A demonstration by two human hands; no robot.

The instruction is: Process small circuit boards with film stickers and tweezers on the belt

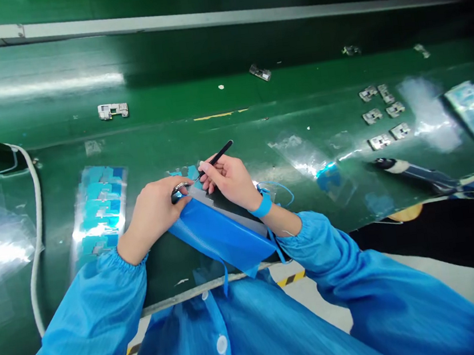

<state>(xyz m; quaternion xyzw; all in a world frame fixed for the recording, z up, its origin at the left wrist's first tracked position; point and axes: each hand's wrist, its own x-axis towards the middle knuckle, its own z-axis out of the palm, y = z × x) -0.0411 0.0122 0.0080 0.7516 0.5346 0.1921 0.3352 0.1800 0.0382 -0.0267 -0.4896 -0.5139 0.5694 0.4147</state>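
My left hand (154,208) is closed over the top left corner of a flat dark device (223,205) that lies on a blue mesh pad (220,234). A small metal part shows under its fingertips. My right hand (228,178) pinches a thin black stylus-like tool (216,157), its tip down at the device's upper edge. A blue wrist strap (263,205) with a coiled cord circles my right wrist. Both arms wear blue sleeves.
The green belt (227,98) carries a sheet of blue stickers (100,208) on the left, a white cable (35,225), small metal brackets (113,110) and a cluster of them (383,116), clear films (304,158), and a dark handled tool (409,171) on the right.
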